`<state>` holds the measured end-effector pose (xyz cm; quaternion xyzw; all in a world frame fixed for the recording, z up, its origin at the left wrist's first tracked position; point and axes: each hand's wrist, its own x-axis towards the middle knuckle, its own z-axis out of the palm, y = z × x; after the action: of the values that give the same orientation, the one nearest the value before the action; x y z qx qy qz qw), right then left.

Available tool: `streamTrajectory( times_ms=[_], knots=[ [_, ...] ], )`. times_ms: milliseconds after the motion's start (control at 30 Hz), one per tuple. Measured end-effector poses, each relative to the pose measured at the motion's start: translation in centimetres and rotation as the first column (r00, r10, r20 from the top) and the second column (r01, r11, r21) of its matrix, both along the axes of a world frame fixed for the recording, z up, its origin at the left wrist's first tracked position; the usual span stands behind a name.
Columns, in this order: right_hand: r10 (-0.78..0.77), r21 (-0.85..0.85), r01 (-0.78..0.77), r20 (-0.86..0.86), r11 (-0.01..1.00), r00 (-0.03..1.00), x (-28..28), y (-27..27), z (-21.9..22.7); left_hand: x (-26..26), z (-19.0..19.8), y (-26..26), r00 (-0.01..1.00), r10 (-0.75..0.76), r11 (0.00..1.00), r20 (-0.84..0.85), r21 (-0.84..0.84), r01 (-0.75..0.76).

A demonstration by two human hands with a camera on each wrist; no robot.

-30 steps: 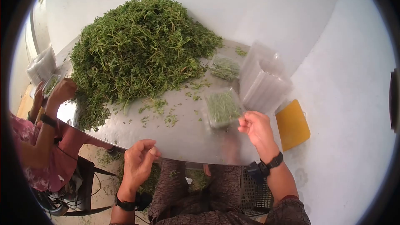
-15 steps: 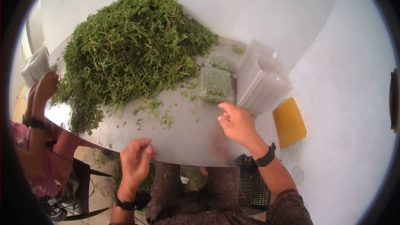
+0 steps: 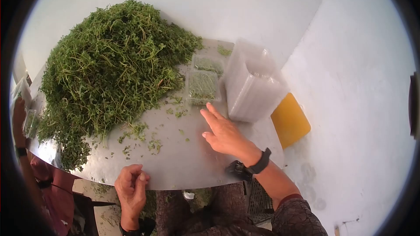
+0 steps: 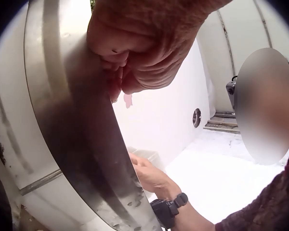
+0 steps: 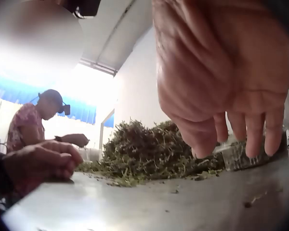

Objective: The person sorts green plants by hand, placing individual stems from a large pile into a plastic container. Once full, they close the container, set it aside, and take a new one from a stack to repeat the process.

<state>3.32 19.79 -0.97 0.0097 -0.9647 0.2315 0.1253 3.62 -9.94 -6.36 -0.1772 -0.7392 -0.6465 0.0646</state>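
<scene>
My right hand (image 3: 229,137) hovers over the metal table (image 3: 175,166) with its fingers extended, fingertips right at the near edge of a clear plastic box (image 3: 202,86) of green sprigs. Directly behind that box is a second filled box (image 3: 208,64). In the right wrist view, the fingers of the right hand (image 5: 224,72) hang down in front of a box (image 5: 236,156), partly hiding it. My left hand (image 3: 131,194) is at the table's front edge, fingers loosely curled and holding nothing. A big heap of leafy green herbs (image 3: 109,57) covers the table's left and back.
A tall stack of nested clear boxes (image 3: 253,87) stands right of the filled ones. Beyond the table's right edge is a yellow board (image 3: 291,120), and a black crate (image 3: 260,196) sits below. Another person (image 5: 38,120) works at the left. Loose leaves (image 3: 135,131) lie before the heap.
The nearer filled box has moved back against the other one, and my right hand has let go of it, its fingers now straighter. The head view has swung to the right.
</scene>
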Motion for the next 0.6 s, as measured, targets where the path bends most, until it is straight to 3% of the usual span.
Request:
streamTrajectory(
  times_ms=[67,200,300,367,500,567,600],
  knots=[
    [0.083,0.022,-0.085,0.086,0.996,0.993,2.0,0.5,1.9,-0.1,-0.2,-0.1,1.0,-0.015,1.0,-0.015,0.006,0.015],
    [0.11,-0.049,-0.106,0.103,0.993,0.989,6.3,1.6,6.1,-0.2,-0.1,-0.3,0.998,-0.015,0.998,-0.068,-0.059,0.011],
    [0.019,0.02,-0.02,0.071,1.0,0.997,9.5,2.8,9.0,-0.3,-0.5,-0.5,0.995,-0.025,0.996,-0.101,-0.084,0.016],
    [-0.05,-0.076,0.05,0.002,0.996,0.999,11.7,3.3,10.5,-0.5,-0.5,-0.4,0.993,-0.031,0.996,-0.114,-0.087,0.022],
    [-0.156,-0.105,0.158,0.032,0.982,0.987,16.4,3.4,12.3,-0.4,-0.1,-0.4,0.994,-0.045,0.996,-0.095,-0.084,0.037],
    [-0.305,-0.093,0.331,0.217,0.939,0.927,19.0,3.4,12.8,-0.4,-0.1,-0.4,0.993,-0.049,0.996,-0.103,-0.082,0.041],
    [-0.314,-0.093,0.341,0.22,0.936,0.923,20.4,3.6,12.9,-0.5,-0.1,-0.5,0.993,-0.057,0.995,-0.107,-0.09,0.047]
  ],
)
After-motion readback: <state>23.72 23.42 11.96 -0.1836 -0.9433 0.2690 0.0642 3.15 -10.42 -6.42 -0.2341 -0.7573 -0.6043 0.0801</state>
